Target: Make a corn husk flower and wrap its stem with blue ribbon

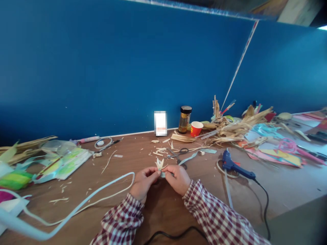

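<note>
Between my fingertips stands a small flower-like piece of pale, dry husk strips (159, 163), its pointed petals spread upward. My left hand (145, 182) pinches its base from the left. From the other side my right hand (178, 179) grips the same base, where a bit of pale green material shows between the fingers. Just beyond lie dark-handled scissors (183, 151), partly hidden by my right hand. A light blue ribbon (189, 157) trails beside the scissors. Small husk scraps (160, 150) are scattered on the brown table (114, 204).
A blue glue gun (236, 166) with a black cord lies to the right. Behind stand a black-lidded jar (184, 119) and a red paper cup (196, 129). Dry husks (230, 131) and coloured paper (276, 157) are piled right. A white cable (102, 185) loops across the left.
</note>
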Tool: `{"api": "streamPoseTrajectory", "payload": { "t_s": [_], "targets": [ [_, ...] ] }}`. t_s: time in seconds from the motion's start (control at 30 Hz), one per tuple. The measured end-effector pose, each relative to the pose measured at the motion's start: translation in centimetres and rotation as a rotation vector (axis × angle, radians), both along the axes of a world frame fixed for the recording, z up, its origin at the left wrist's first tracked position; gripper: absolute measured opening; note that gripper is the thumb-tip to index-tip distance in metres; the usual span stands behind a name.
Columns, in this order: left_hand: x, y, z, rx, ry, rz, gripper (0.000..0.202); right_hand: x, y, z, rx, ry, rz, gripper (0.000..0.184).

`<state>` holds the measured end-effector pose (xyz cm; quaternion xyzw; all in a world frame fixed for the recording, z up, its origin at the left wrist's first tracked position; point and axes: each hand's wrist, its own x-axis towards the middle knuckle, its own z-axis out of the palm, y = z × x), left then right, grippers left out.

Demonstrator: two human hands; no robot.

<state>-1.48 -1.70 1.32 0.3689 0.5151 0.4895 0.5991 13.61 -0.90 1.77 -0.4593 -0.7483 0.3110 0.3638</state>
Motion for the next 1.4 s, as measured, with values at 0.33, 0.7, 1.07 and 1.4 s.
{"api": "streamPoseTrajectory", "payload": {
  "t_s": [0.33, 0.7, 1.07, 1.4],
  "targets": [
    [-0.3, 0.1, 0.5, -0.048, -0.026, -0.048, 0.026, 0.1, 0.5, -0.5, -0.111, 0.008, -0.038, 0.019],
    [-0.8, 0.3, 0.8, -0.137, -0.144, 0.054, 0.028, 1.9, 0.2, 0.6, 0.084, -0.344, -0.071, 0.015],
    [-1.1, 0.4, 0.7, -0.124, -0.172, 0.038, 0.025, 1.0, -0.4, 3.7, 0.057, -0.115, -0.048, 0.02],
    [-0.8, 0.4, 0.9, -0.137, -0.17, 0.027, 0.028, -0.7, 1.8, -1.3, -0.489, 0.287, 0.063, 0.011]
  ]
}}
